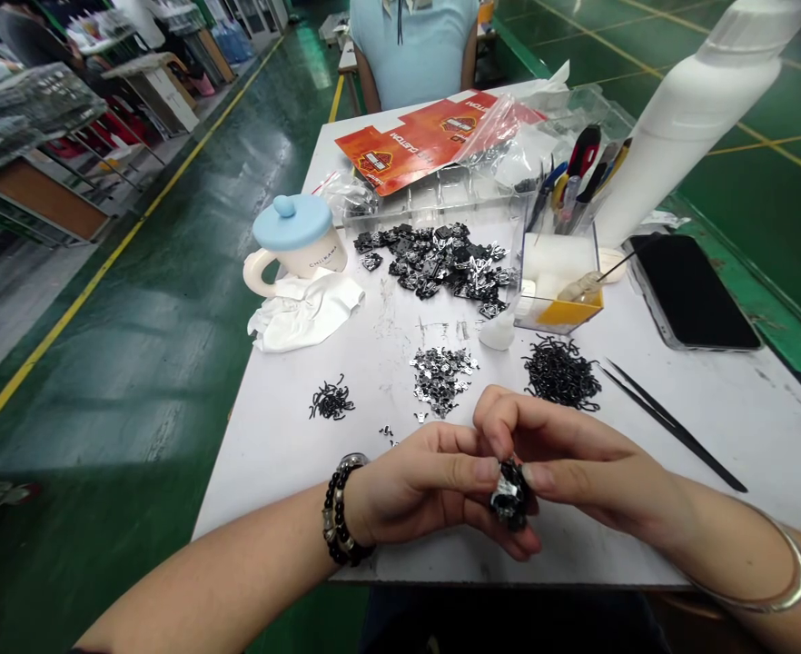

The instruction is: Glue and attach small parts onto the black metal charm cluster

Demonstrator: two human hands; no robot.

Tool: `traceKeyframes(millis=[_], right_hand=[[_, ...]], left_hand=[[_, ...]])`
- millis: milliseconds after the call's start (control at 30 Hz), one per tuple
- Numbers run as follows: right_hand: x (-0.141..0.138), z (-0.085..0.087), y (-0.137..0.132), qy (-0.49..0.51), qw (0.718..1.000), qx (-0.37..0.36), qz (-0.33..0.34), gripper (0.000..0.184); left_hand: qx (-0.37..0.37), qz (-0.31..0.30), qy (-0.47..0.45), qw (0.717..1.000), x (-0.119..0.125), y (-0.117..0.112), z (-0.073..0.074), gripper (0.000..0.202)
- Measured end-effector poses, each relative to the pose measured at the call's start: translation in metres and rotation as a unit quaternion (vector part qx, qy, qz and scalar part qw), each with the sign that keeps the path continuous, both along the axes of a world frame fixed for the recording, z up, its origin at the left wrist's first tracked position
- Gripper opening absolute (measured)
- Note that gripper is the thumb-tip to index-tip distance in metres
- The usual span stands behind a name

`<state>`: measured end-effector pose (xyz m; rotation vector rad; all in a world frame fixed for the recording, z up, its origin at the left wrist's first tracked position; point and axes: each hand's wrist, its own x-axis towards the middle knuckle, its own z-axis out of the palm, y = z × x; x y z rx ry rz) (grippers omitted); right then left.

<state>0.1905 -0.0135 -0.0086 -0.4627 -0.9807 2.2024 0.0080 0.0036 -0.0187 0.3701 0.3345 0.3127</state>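
Near the front edge of the white table (278, 454), my left hand (434, 486) is closed round a small black and silver metal part (509, 495). My right hand (578, 454) meets it there, its thumb and fingers pinching the same part from the right side. The fingers hide much of the part, so its exact kind does not show. Just beyond my hands lie a pile of small silver metal pieces (441, 377), a heap of black curved pins (562, 372) and a smaller group of black pins (331, 400). Black tweezers (677, 427) rest to the right.
Farther back lie black and silver plates (441, 259). A blue-lidded mug (311, 250) and white cloth (305, 313) stand left; a tool holder (557, 272), white bottle (693, 127) and phone (697, 291) are right. Behind red cards (420, 145) sits a person (414, 54).
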Motion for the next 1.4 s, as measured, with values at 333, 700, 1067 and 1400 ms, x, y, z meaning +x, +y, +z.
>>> traceKeyframes(millis=[333, 700, 1067, 1400], right_hand=[[0.001, 0.003, 0.000, -0.033, 0.999, 0.030, -0.012, 0.009], [0.005, 0.005, -0.001, -0.101, 0.991, 0.091, 0.006, 0.007], [0.007, 0.006, 0.006, -0.210, 0.946, 0.245, -0.036, 0.010], [0.006, 0.013, 0.002, -0.276, 0.762, 0.518, -0.274, 0.005]], left_hand=[[-0.017, 0.007, -0.023, 1.000, -0.001, 0.001, -0.003, 0.024], [-0.010, 0.000, -0.009, 1.000, -0.001, 0.002, -0.001, 0.021], [0.037, 0.030, 0.003, 0.999, -0.002, 0.002, 0.000, 0.019], [0.128, 0.094, -0.004, 0.987, -0.003, 0.000, 0.004, 0.023]])
